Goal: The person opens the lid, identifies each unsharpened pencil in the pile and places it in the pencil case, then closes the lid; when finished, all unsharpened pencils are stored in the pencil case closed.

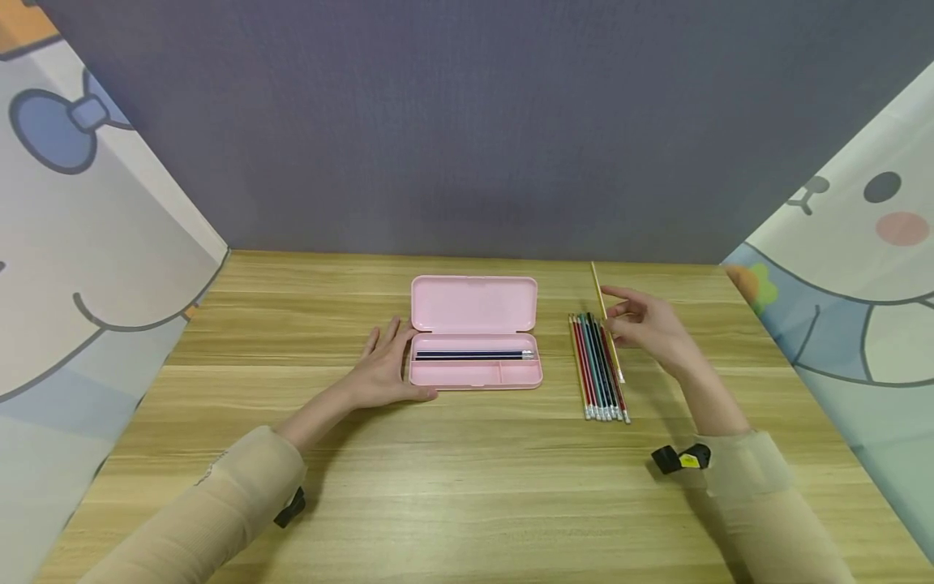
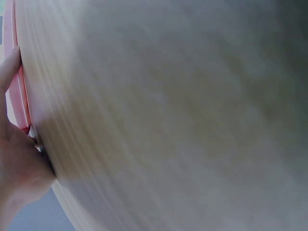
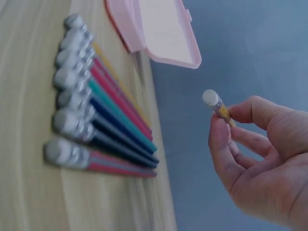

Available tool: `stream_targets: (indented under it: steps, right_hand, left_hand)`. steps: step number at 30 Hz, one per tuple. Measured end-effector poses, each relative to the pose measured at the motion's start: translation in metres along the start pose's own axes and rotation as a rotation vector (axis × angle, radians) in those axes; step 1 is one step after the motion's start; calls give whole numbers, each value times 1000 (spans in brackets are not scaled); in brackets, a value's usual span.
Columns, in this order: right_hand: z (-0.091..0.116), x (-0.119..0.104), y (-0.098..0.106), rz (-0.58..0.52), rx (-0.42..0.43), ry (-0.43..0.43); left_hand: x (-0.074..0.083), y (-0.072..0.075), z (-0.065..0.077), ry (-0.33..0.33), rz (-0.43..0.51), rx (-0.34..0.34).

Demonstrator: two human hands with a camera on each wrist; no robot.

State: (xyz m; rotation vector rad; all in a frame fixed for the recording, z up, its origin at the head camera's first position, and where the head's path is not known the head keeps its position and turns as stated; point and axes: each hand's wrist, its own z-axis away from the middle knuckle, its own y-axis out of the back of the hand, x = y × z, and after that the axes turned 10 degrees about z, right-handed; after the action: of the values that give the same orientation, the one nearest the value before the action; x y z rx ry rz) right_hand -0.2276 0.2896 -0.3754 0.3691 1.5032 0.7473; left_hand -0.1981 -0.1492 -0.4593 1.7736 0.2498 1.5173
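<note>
So we've got a pale pink plastic pencil case (image 1: 456, 375) open on the wood-grain counter (image 1: 438, 487), its lid (image 1: 474, 304) tipped back away from us. Our left hand (image 1: 379, 377) is spread loosely around its left end, thumb along the front edge, touching it but not gripping. In the long rear compartment we can see dark blue pencils with white erasers (image 1: 467, 355). Our right hand (image 1: 649, 328) is pinching a slim yellow pencil with a white eraser (image 1: 597, 280) between thumb and fingers, up above a row of red, teal, dark and yellow pencils (image 1: 598, 365) lying right of the case, eraser ends toward us.
</note>
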Motion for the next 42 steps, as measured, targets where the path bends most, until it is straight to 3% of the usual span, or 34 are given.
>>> stream_targets:
  steps: [14, 27, 34, 42]
  right_hand:
    - [-20, -29, -20, -53, 77, 124]
    - [-34, -47, -34, -103, 91, 250]
    - [-39, -50, -40, -72, 76, 284]
    - [-43, -54, -49, -41, 62, 312]
  left_hand:
    - [-9, -3, -3, 10, -12, -5]
    - [1, 1, -2, -17, 3, 12]
    - [5, 3, -1, -8, 6, 7]
    - [-4, -1, -3, -3, 0, 1]
